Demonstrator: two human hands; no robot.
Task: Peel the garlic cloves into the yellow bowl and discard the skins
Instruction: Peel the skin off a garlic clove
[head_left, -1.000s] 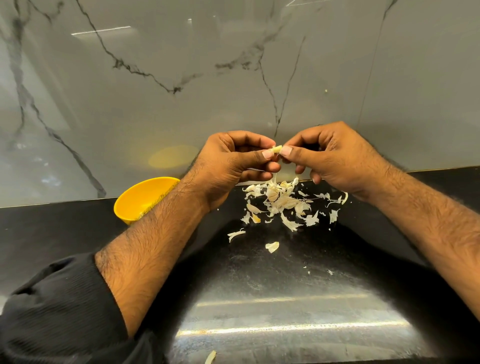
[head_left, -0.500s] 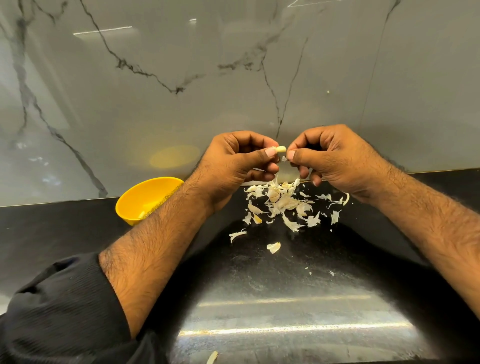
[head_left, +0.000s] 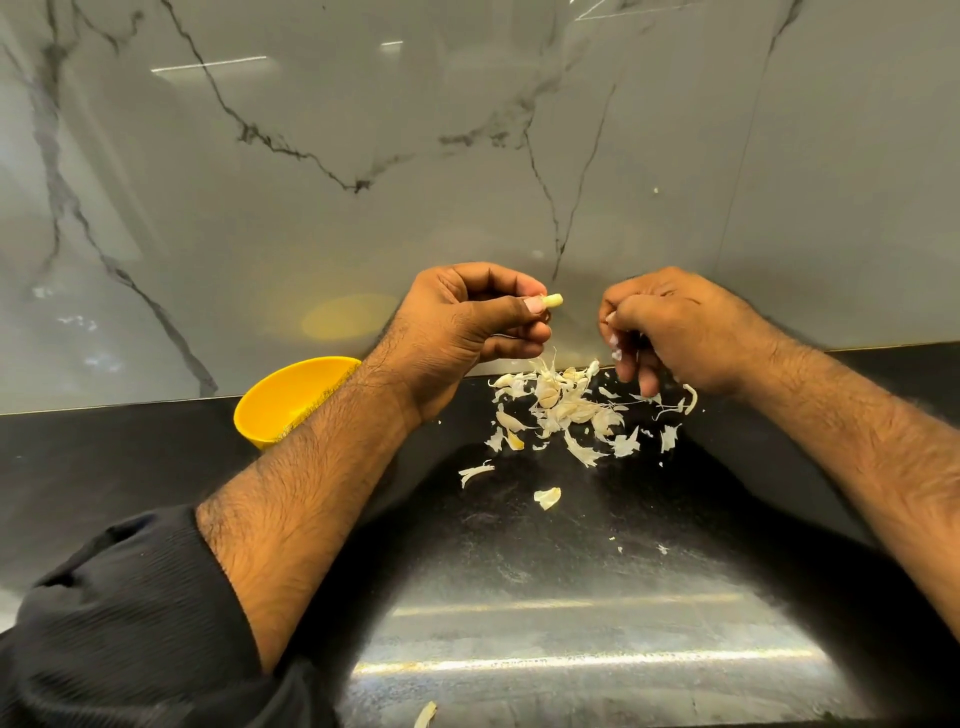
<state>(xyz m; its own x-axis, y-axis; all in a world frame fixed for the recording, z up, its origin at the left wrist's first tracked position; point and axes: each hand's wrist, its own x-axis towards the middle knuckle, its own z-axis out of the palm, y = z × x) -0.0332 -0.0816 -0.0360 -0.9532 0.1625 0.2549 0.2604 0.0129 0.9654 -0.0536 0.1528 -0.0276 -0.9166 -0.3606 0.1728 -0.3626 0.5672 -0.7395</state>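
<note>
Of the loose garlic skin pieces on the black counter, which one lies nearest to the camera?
The skin piece at the bottom edge of the view, below the left forearm. It lies alone, far from the main skin pile.

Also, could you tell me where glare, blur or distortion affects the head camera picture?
Head view: ceiling lights glare in streaks on the black counter and reflect on the marble wall; the yellow bowl mirrors there as a soft patch. The wide-angle lens bows the counter edge. The black sleeve blurs; the garlic clove stays sharp.
</note>
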